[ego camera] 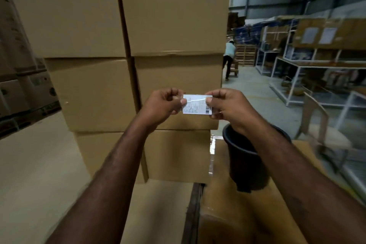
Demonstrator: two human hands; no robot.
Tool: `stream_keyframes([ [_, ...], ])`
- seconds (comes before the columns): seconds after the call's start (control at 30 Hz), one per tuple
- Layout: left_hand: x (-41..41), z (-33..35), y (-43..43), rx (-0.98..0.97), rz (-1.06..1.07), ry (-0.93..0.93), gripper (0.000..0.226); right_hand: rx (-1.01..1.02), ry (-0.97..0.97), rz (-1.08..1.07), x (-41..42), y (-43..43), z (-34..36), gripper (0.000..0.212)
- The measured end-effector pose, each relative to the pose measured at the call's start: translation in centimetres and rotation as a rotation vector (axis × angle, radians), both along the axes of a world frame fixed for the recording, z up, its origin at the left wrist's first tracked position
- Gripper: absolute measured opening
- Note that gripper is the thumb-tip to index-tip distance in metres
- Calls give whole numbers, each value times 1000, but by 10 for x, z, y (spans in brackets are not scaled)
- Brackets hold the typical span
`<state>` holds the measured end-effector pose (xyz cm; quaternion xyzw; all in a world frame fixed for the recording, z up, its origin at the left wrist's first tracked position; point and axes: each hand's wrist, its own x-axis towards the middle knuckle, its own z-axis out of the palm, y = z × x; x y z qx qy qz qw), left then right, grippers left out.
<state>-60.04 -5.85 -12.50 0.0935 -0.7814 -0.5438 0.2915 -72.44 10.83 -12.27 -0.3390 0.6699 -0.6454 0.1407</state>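
the left hand (164,103) and the right hand (225,105) are pinching a small white barcode label (197,104) by its two ends, thumbs on its face, holding it up between them. just behind the grip, stacked cardboard boxes (95,93) are rising. below the right wrist, a black bucket (245,164) is sitting on a taped carton (227,214).

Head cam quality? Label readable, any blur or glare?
Head view: dim, warm light; the label, pinched between left hand and right hand, is bright but its print too soft to read, only a barcode shows; head view's right edge by the shelves is smeared; wide angle bends the boxes; tape glints.
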Motion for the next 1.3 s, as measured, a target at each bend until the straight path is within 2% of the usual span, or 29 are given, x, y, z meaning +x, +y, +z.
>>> stream_keyframes([
  [0.13, -35, -21, 25, -64, -87, -70, 1, 39, 10, -100, -20, 44, -15, 8],
  [0.3, -81, -45, 59, -66, -163, -95, 11, 61, 31, -225, -47, 91, -30, 7],
  [0.53, -159, -94, 97, -201, -112, -198, 12, 211, 75, -321, -115, 129, -65, 8],
  [0.67, -212, -119, 105, -290, -57, -316, 10, 374, 172, -357, -173, 131, -97, 6],
  [0.87, -277, -155, 97, -436, -8, -452, 8, 526, 269, -314, -245, 118, -138, 15],
  [1.1, -307, -183, 87, -616, 53, -598, 11, 654, 288, -229, -295, 93, -171, 23],
  [1.3, -316, -193, 89, -651, 65, -627, 13, 817, 394, -102, -313, 79, -181, 12],
])
